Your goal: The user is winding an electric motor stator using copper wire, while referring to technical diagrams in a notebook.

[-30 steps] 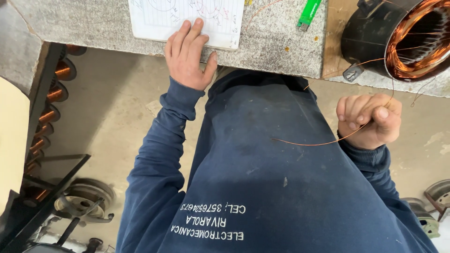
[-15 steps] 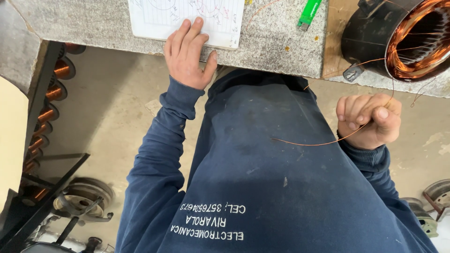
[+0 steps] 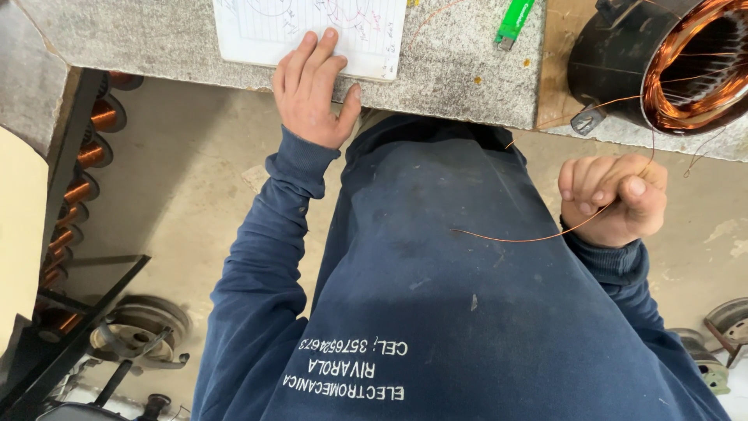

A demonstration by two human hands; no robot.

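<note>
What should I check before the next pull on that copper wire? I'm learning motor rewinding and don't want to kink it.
1. Right hand grips the copper wire: ok, fist closed on it.
2. Wire runs up to the stator: ok, a thin strand reaches it.
3. Wire free of kinks: cannot tell, too thin.
4. Left hand steadies the diagram sheet: ok, fingers flat on it.
5. Green tool clear of the wire: ok, lying apart on the bench.
</note>
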